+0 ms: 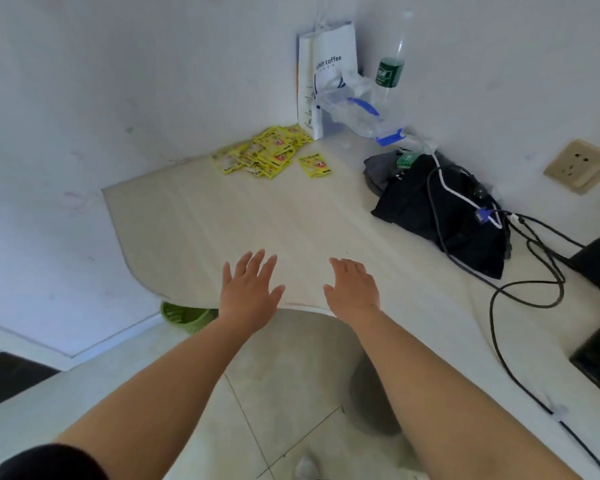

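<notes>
My left hand (249,289) and my right hand (353,287) are stretched out side by side over the near edge of a pale corner desk (222,220). Both palms face down, the fingers are straight and spread, and neither holds anything. At the back of the desk lies a pile of yellow sachets (262,154), with one single yellow sachet (315,165) lying apart to its right. The hands are well short of the sachets.
A white paper coffee bag (328,74), a large clear water jug (364,112) and a green-labelled bottle (390,64) stand in the back corner. A black bag (440,209) with cables (520,271) lies at right. A green basket (184,317) sits on the floor.
</notes>
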